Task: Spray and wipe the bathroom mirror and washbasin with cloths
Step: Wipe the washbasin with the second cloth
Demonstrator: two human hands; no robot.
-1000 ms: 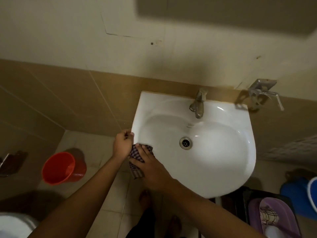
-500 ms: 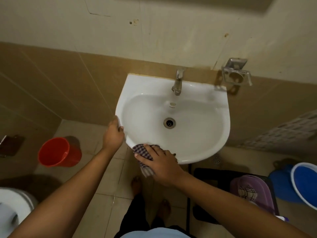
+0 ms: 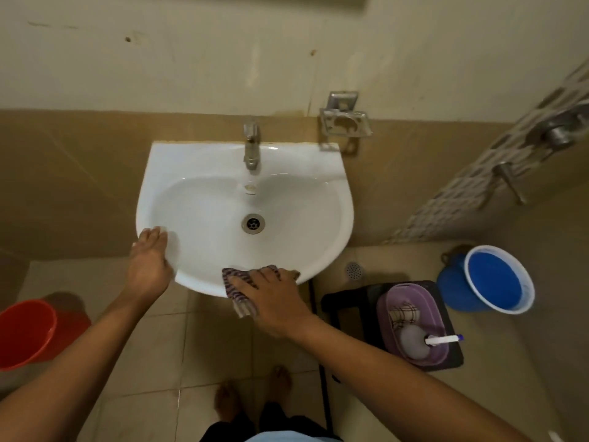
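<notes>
A white washbasin (image 3: 197, 161) hangs on the tiled wall, with a metal tap (image 3: 251, 148) at its back and a drain (image 3: 253, 223) in the bowl. My right hand (image 3: 274, 298) presses a checked cloth (image 3: 237, 290) flat against the basin's front rim; part of the cloth hangs over the edge. My left hand (image 3: 149, 263) rests on the basin's left front rim, fingers laid flat, holding nothing. A spray bottle (image 3: 420, 341) lies in a purple basket (image 3: 411, 290) at the right. The mirror's lower edge barely shows at the top.
A red bucket (image 3: 27, 333) stands on the floor at the left. A blue bucket (image 3: 490, 282) is at the right, behind the basket on a black stool (image 3: 347, 298). A metal soap holder (image 3: 345, 122) is fixed right of the tap. My bare feet are below the basin.
My right hand has slid the cloth rightward along the basin's front rim, from the left side to the front middle. My left hand stayed on the left rim. The camera view shifted.
</notes>
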